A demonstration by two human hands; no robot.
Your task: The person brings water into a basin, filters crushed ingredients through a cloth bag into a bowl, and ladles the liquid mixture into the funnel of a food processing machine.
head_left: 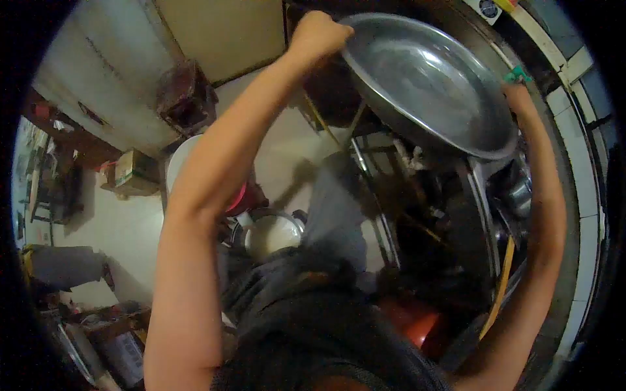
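Note:
A wide, shallow metal basin (417, 85) is held up in front of me, tilted so that its shiny inside shows. My left hand (319, 32) is closed on the rim at the basin's upper left. At the far right of the rim, my right hand (518, 98) grips the basin's edge; its fingers are partly hidden. Just above that hand is a small green thing (518, 74) on a pale pipe or rod, its kind unclear. Liquid or wet gloss inside the basin cannot be told apart.
Below stands a round metal pot (274, 233) with pale contents, near a pink object (237, 199). A dark rack (482, 221) with metalware is under the basin. A cardboard box (135, 171) sits on the left floor. A tiled wall (577, 169) edges the right.

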